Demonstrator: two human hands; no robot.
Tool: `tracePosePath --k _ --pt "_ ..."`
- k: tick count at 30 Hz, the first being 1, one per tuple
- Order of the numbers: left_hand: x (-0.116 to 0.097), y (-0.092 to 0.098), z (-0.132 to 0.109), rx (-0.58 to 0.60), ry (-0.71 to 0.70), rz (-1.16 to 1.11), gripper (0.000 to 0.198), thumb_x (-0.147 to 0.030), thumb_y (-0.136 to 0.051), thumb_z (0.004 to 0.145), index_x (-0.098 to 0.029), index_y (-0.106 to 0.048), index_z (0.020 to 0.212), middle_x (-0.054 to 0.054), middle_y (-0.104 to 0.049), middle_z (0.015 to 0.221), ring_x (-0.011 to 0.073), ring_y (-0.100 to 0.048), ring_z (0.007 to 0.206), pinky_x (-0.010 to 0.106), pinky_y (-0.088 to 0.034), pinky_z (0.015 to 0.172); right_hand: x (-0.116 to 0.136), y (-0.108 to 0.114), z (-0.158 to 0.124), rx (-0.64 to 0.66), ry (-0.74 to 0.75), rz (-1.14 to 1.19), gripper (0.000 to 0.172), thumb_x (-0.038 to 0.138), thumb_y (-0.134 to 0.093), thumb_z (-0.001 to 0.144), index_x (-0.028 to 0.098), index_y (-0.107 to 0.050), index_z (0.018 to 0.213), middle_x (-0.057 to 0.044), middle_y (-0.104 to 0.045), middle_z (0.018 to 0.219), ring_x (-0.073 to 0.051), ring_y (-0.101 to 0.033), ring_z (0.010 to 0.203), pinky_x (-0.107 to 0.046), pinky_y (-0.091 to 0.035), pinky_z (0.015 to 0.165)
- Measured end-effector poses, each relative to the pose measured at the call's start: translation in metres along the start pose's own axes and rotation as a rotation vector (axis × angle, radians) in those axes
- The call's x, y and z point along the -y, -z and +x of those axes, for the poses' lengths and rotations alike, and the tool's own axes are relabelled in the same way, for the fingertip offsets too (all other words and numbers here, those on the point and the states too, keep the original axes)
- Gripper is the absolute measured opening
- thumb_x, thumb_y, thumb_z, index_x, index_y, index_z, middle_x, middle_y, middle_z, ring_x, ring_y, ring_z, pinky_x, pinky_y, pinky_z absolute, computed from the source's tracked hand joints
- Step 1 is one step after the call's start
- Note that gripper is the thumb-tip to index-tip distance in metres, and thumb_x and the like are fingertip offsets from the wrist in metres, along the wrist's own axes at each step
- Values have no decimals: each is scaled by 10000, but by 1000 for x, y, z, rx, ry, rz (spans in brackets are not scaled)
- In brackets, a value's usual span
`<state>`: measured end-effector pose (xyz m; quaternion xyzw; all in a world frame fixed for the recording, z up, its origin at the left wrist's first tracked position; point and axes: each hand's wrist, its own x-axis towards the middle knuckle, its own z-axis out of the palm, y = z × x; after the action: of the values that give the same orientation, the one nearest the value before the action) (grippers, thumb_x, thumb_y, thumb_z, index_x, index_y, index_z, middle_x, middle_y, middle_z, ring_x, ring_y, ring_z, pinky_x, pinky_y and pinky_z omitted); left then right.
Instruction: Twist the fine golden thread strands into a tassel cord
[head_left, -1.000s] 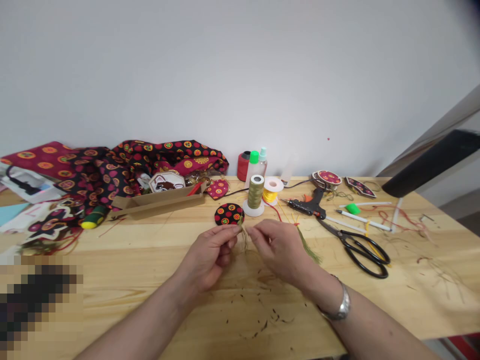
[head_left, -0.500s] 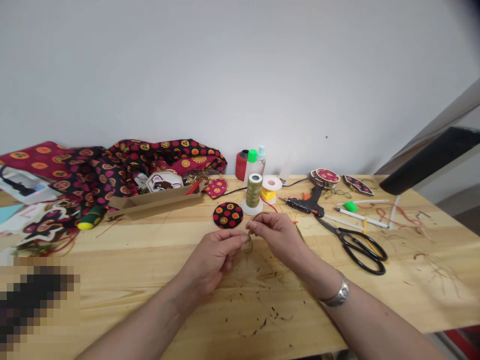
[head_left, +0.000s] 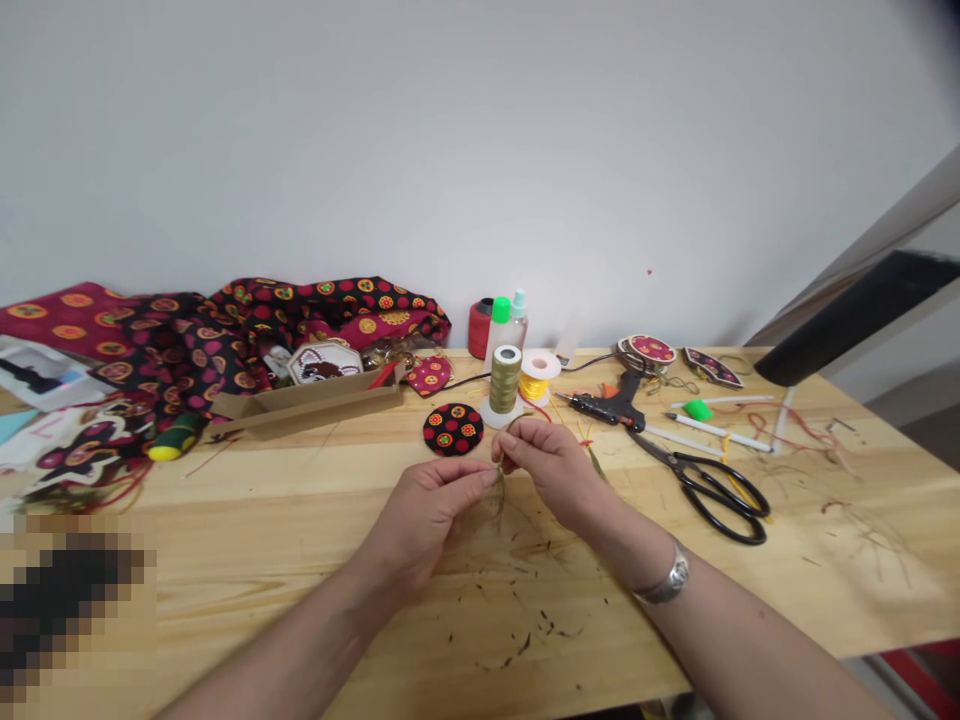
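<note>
Over the middle of the wooden table, my left hand (head_left: 441,505) pinches a thin olive-green thread (head_left: 501,492) between thumb and forefinger. My right hand (head_left: 546,462) is closed on the same thread just beside it, thumb against forefinger, with a silver bracelet at the wrist. Loose ends of the thread hang below the fingertips. Behind the hands stands a cone of olive thread (head_left: 506,382). A round black fabric disc with red and orange flowers (head_left: 453,429) lies just beyond my left hand.
Right of the hands lie black-handled scissors (head_left: 720,495), a glue gun (head_left: 615,405) and a white pencil (head_left: 720,432). A yellow cord spool (head_left: 540,370) stands behind. At left are a cardboard tray (head_left: 307,402) and heaped patterned fabric (head_left: 247,310). Thread scraps dot the tabletop.
My right hand's fingers have curled slightly more around the thread, close to my left fingertips. The whole view has shifted a little; the objects on the table stay in place.
</note>
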<state>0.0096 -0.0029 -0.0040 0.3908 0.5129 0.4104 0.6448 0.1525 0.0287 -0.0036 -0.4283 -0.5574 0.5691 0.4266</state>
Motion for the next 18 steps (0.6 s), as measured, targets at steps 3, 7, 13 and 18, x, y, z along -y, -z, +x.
tracePosePath --k 3,7,13,18 --pt "0 0 0 11 31 -6 189 -324 -683 624 -169 -711 727 -42 -486 488 28 -256 407 187 -125 378 2 -1 -1 22 -28 98 176 260 -535 732 143 -559 603 21 -485 571 -89 -422 552 -243 -337 577" --pt "1 1 0 21 13 -22 152 -292 -686 627 -164 -707 706 -36 -508 519 25 -281 430 172 -146 384 4 -2 -1 38 -64 185 188 278 -581 706 137 -566 582 18 -497 560 -81 -411 537 -239 -319 560" --pt "2 2 2 -80 15 -53 148 -295 -692 617 -156 -686 667 -68 -412 435 22 -251 405 166 -149 379 1 2 2 62 -159 231 299 418 -573 716 125 -627 690 -16 -542 626 -93 -454 566 -245 -339 557" --pt "-1 3 3 -110 2 -52 171 -307 -693 611 -151 -687 679 -76 -377 413 24 -241 401 164 -162 381 1 1 1 37 -149 89 295 415 -633 668 129 -582 613 25 -490 552 -65 -383 495 -219 -269 485"
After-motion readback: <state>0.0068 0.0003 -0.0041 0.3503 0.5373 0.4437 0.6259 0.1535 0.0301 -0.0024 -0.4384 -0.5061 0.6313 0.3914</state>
